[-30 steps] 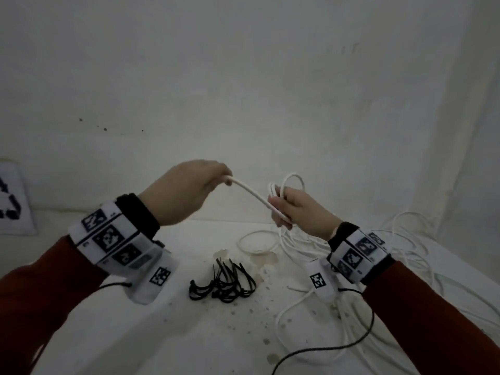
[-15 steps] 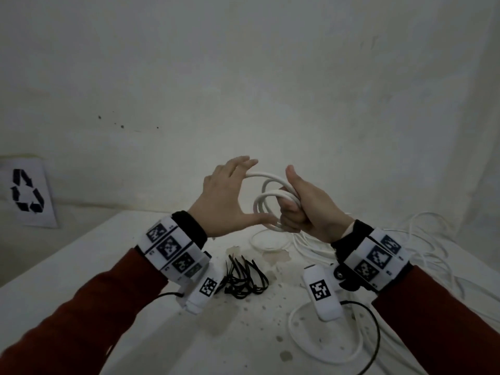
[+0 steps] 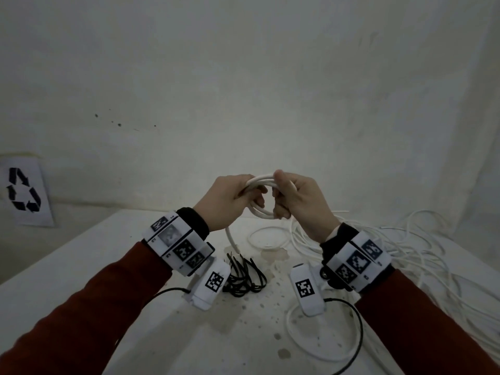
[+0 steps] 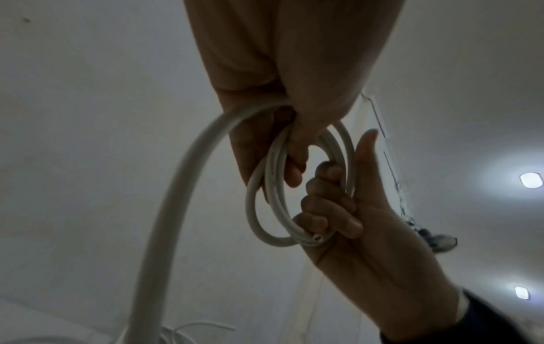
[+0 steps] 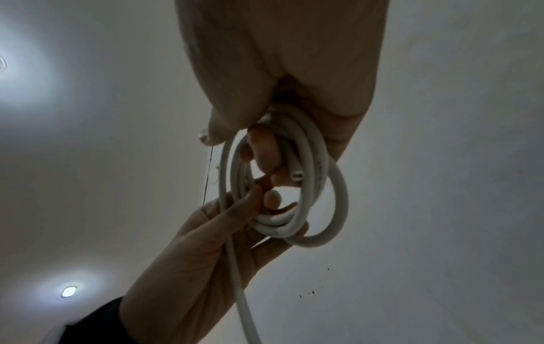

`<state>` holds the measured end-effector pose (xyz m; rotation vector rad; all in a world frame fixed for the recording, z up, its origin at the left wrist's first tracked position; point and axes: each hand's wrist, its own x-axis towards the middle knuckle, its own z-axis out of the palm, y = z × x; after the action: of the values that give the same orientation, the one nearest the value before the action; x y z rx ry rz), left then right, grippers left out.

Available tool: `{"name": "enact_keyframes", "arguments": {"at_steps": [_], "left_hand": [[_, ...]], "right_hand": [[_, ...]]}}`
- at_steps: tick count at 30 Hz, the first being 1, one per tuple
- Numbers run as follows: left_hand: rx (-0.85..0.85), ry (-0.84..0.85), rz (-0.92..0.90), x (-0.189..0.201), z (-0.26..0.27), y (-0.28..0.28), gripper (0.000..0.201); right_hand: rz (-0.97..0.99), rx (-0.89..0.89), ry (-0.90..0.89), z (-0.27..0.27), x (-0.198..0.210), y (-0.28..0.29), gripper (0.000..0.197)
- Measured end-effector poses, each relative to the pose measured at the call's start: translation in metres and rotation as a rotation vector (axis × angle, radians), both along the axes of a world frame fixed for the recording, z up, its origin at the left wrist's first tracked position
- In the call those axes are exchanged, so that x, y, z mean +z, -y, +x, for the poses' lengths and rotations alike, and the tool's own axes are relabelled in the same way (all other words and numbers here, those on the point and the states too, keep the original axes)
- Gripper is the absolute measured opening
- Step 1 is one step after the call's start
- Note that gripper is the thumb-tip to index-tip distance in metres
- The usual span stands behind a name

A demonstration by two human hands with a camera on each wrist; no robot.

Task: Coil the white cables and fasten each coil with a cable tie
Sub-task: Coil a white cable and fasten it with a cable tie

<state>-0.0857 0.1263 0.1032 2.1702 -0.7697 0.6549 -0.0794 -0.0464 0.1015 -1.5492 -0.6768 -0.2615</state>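
Observation:
Both hands hold a small coil of white cable (image 3: 260, 210) in the air above the table. My left hand (image 3: 244, 196) grips the coil's left side, fingers curled through the loops (image 4: 266, 186). My right hand (image 3: 282, 203) grips the right side, thumb up on top (image 4: 363, 158). The cable's cut end (image 5: 296, 176) lies inside the coil by the right fingers. A free tail (image 3: 230, 236) hangs from the left hand down to the table. Black cable ties (image 3: 247, 277) lie in a bunch on the table below my left wrist.
A tangle of loose white cables (image 3: 411, 255) covers the right side of the white table (image 3: 108, 255). A flat coil (image 3: 267, 236) lies under the hands and a wide loop (image 3: 319, 353) near the front. A recycling sign (image 3: 24, 190) leans at the left wall.
The left hand, which held a straight stretch of cable out to the left, has brought it round onto the coil. It now grips the coil beside the right hand.

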Motion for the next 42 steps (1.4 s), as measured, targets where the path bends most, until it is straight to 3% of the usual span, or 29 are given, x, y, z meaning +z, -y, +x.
{"name": "enact_keyframes", "arguments": {"at_steps": [4, 8, 12, 21, 25, 30, 36, 42], "left_hand": [[-0.149, -0.254, -0.217, 0.0, -0.002, -0.001, 0.017], [-0.305, -0.462, -0.386, -0.001, -0.005, 0.005, 0.025], [-0.333, -0.404, -0.385, -0.005, -0.004, 0.008, 0.036], [-0.221, -0.371, -0.357, 0.003, -0.011, 0.008, 0.034], [-0.215, -0.458, -0.35, 0.006, -0.008, 0.01, 0.032], [-0.428, -0.691, -0.474, 0.007, -0.005, 0.003, 0.025], [-0.292, -0.584, -0.381, -0.003, -0.011, -0.008, 0.023], [-0.085, -0.397, -0.468, -0.003, -0.007, -0.004, 0.015]], "right_hand": [[-0.018, -0.031, 0.021, 0.003, -0.003, 0.004, 0.041], [0.108, 0.111, -0.136, 0.006, -0.004, 0.001, 0.044], [0.15, 0.258, -0.3, 0.006, 0.0, 0.0, 0.055], [0.208, 0.49, -0.462, 0.0, -0.002, 0.005, 0.033], [0.171, 0.377, -0.469, -0.003, -0.002, -0.001, 0.038], [0.247, 0.204, -0.432, -0.003, 0.004, 0.003, 0.04], [0.358, 0.18, -0.44, 0.001, 0.009, 0.013, 0.04], [0.449, 0.24, -0.428, 0.0, 0.006, 0.008, 0.04]]}}
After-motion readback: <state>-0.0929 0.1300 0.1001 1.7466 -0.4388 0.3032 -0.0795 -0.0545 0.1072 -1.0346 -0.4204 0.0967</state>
